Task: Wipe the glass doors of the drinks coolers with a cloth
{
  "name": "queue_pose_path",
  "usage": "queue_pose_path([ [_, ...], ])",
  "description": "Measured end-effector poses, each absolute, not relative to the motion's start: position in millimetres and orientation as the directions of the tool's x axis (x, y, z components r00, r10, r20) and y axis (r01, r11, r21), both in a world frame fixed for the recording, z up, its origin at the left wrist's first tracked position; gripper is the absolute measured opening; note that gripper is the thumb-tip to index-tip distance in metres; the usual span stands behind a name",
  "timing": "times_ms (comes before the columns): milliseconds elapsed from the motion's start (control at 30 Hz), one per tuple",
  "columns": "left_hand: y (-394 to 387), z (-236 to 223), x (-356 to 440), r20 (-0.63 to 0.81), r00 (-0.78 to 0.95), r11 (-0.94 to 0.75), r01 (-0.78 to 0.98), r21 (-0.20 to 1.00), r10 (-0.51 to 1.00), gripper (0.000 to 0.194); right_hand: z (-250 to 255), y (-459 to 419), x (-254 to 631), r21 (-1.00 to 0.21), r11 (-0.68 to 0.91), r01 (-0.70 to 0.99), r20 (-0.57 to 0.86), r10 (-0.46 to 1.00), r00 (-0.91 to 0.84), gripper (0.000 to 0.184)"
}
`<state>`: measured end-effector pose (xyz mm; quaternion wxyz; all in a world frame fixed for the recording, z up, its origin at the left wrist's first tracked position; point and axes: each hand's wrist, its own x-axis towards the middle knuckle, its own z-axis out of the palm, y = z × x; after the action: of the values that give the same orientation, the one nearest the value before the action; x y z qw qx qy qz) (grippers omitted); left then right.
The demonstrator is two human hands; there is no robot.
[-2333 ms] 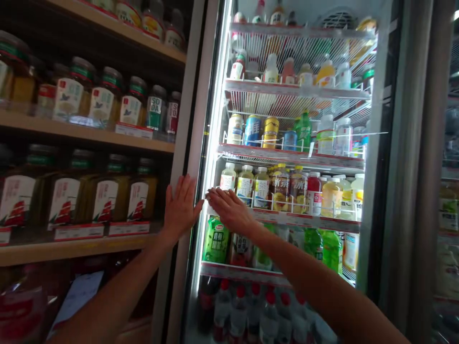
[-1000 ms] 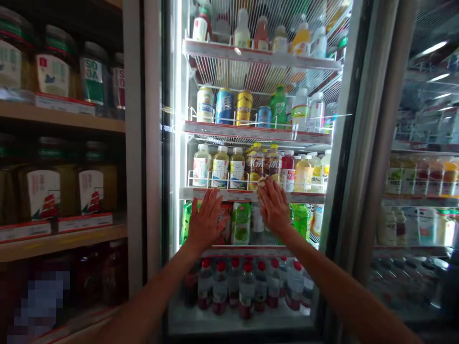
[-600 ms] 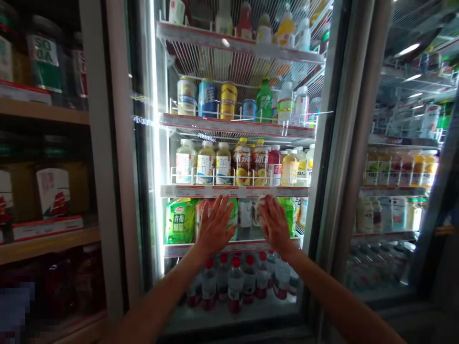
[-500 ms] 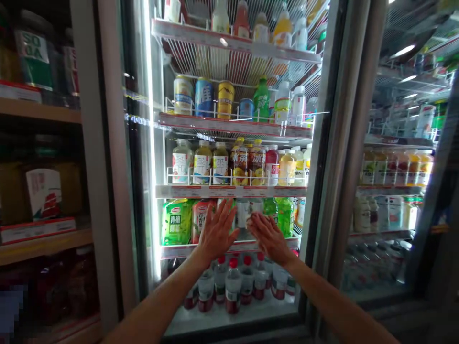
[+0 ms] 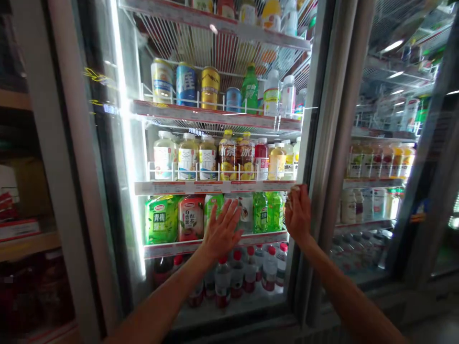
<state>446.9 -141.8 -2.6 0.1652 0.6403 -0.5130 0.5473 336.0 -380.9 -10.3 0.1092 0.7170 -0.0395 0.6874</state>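
My left hand lies spread with its palm toward the glass door of a lit drinks fridge, in front of the lower bottles; it holds nothing. Closed around a small crumpled pale cloth, my right hand is up at the right side of the glass, beside the metal door frame. Behind the glass, a green bottle and a red-labelled bottle stand left of my left hand. Part of the cloth is hidden by my fingers.
Shelves of tea bottles and cans fill the fridge above my hands. Red-capped bottles stand at its bottom. Another glass-fronted fridge is on the right, and a dark shelf with goods on the left.
My right hand has moved right with the cloth, from the middle of the glass to its right edge. My left hand stays spread at the glass. The view has shifted right.
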Motion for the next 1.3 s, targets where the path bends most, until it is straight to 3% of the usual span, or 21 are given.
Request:
queue_pose_path([
  [67,-143,-6,446,0.872,-0.119,-0.42,-0.84,-0.343,-0.475,0.058,-18,-386,334,0.019,-0.98,-0.199,1.0,0.022,-0.013,0.06],
  [200,-140,-12,446,0.867,-0.105,-0.419,-0.843,-0.337,-0.487,0.057,-44,-385,331,0.112,-0.981,-0.158,0.987,0.091,0.133,0.063],
  [267,-138,-14,446,0.865,-0.101,-0.426,-0.839,-0.339,-0.491,0.057,-42,-388,331,0.111,-0.983,-0.149,0.988,0.093,0.124,0.061],
  [367,-133,-17,449,0.87,-0.092,-0.439,-0.834,-0.333,-0.485,0.055,-30,-393,333,-0.042,-0.986,-0.161,0.999,-0.038,-0.031,0.058],
  [433,-128,-20,452,0.872,-0.081,-0.449,-0.832,-0.326,-0.483,0.055,-32,-387,337,-0.078,-0.984,-0.158,0.996,-0.07,-0.057,0.06],
  [600,-114,-29,459,0.873,-0.057,-0.478,-0.819,-0.319,-0.485,0.058,-49,-346,348,0.216,-0.974,-0.066,0.944,0.191,0.267,0.068],
  [767,-101,-32,460,0.891,-0.051,-0.503,-0.81,-0.302,-0.452,0.062,-21,-317,367,0.167,-0.981,-0.095,0.983,0.159,0.086,0.066],
  [933,-78,-43,466,0.897,-0.03,-0.532,-0.796,-0.287,-0.44,0.063,-33,-283,375,0.531,-0.846,0.051,0.775,0.509,0.374,0.06],
  [1000,-68,-47,470,0.903,-0.021,-0.55,-0.787,-0.279,-0.428,0.062,-30,-275,378,0.51,-0.859,0.039,0.789,0.485,0.378,0.058],
  [1133,-46,-54,480,0.921,0.023,-0.602,-0.763,-0.235,-0.389,0.061,-24,-263,391,0.307,-0.95,-0.05,0.922,0.284,0.262,0.061],
  [1300,-12,-66,495,0.919,0.093,-0.648,-0.736,-0.196,-0.384,0.062,-47,-239,399,0.56,-0.822,0.101,0.719,0.543,0.434,0.056],
])
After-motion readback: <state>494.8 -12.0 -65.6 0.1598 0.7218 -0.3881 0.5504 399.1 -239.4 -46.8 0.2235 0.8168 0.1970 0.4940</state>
